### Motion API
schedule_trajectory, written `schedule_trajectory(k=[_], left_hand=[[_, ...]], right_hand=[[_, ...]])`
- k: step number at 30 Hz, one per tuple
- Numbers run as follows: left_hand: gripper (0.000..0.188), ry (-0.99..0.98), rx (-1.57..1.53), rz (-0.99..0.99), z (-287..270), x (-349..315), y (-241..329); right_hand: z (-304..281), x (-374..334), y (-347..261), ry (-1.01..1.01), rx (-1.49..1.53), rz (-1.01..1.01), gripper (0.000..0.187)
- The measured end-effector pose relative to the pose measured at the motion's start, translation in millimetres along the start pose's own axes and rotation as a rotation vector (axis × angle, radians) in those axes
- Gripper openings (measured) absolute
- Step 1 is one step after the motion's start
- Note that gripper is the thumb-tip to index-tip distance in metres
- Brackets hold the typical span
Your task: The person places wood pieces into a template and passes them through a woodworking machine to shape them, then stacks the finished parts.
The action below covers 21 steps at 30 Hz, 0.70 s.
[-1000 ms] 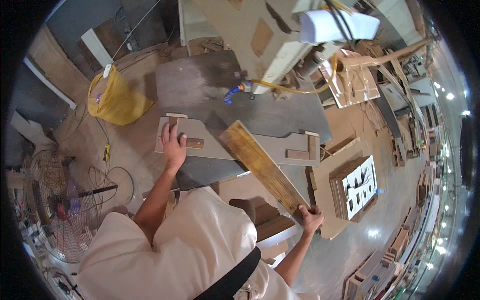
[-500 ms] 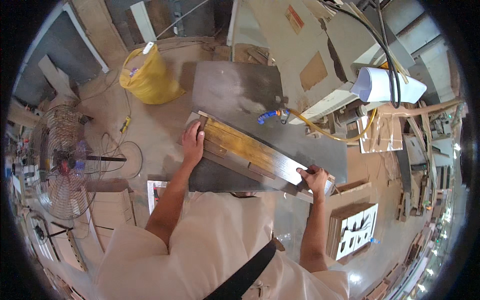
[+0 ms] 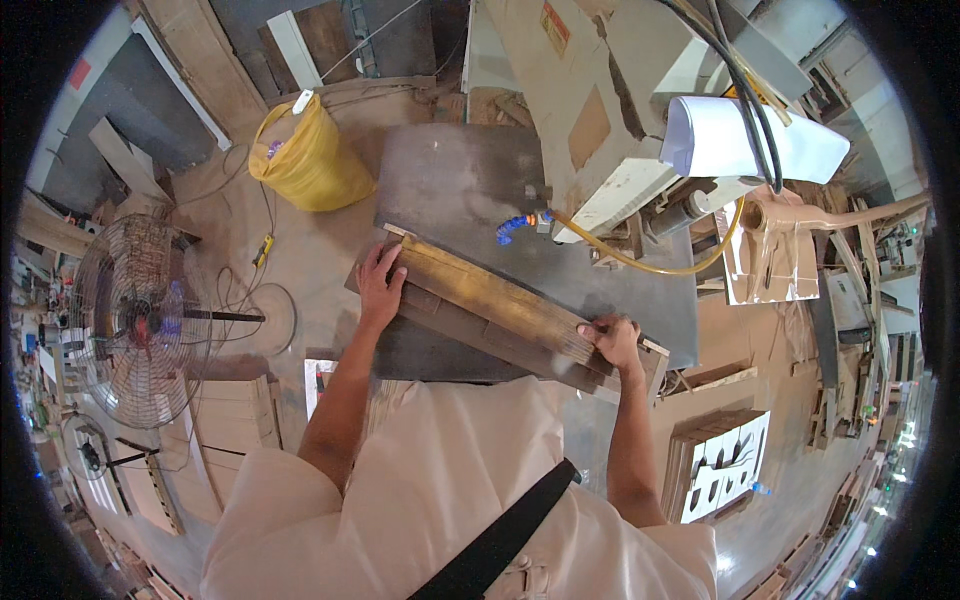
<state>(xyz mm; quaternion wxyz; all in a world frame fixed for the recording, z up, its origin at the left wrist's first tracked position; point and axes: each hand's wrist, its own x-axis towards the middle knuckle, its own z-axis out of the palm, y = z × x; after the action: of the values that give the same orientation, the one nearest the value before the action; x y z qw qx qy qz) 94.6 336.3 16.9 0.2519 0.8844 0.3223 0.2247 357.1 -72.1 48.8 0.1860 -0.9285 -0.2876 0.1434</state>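
Observation:
A long wooden board (image 3: 480,286), yellow-brown along its top strip and darker along the near side, lies slantwise over a dark flat metal table (image 3: 455,165). Its left end is farther from me than its right. My left hand (image 3: 380,287) grips the left end, fingers laid over the top and slightly spread. At the right end my right hand (image 3: 613,340) is closed on the board, with the thumb on the top face and the other fingers bent. The undersides of the board and of both hands are hidden. Beyond the board, a blue segmented nozzle (image 3: 519,227) hangs above the table.
A pale machine body (image 3: 600,110) with a yellow hose (image 3: 650,263) and a rolled white sheet (image 3: 755,140) stands far right. A yellow sack (image 3: 318,165) and a caged fan (image 3: 140,320) are at left. Stacked cut panels (image 3: 715,465) sit at lower right.
The bright glare on the board's right part has gone, and the board seems slightly tilted. Both hands keep to the same ends. The whole view has shifted a little.

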Motion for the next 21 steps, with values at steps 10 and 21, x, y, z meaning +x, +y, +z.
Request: schedule_trajectory(k=[10, 21], left_hand=[[0.062, 0.008, -0.097, 0.016, -3, -4, -2], [0.045, -0.038, -0.022, 0.179, 3, 1, -21]], right_hand=[[-3, 9, -27, -0.065, 0.08, 0.08, 0.048], [13, -19, -58, 0.225, -0.183, 0.245, 0.054]])
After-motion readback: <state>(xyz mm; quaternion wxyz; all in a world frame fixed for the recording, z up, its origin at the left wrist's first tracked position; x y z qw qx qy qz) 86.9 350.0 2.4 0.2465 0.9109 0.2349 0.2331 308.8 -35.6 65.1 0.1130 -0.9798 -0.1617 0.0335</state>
